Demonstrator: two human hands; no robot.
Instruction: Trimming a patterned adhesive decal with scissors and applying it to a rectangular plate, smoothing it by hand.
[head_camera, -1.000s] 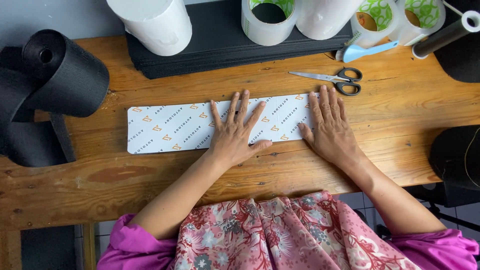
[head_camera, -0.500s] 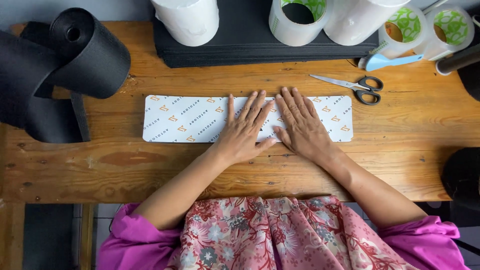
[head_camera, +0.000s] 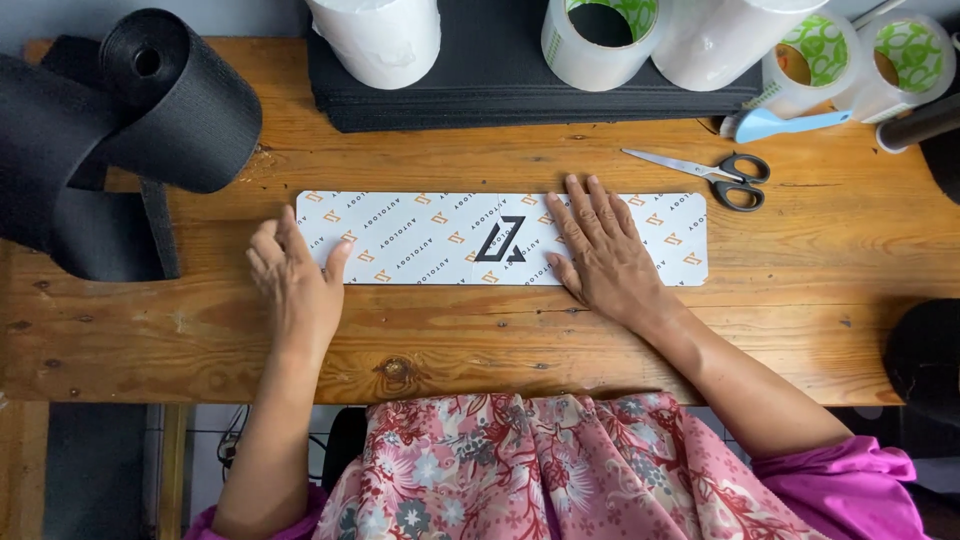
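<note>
Sliding apart since half a second ago, both hands are now spreading along the white patterned strip (head_camera: 500, 238) lying mid-table. Left hand (head_camera: 292, 282) is resting fingers loosely curled on its nine o'clock end; right hand (head_camera: 603, 253) is pressing flat, fingers spread. Scissors (head_camera: 715, 175) are lying at two o'clock.

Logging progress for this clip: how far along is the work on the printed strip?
Done: the printed strip lies flat on the wooden table. In hand: the right hand presses its middle, the left hand its left end. Left: the scissors and tape rolls lie untouched.
</note>
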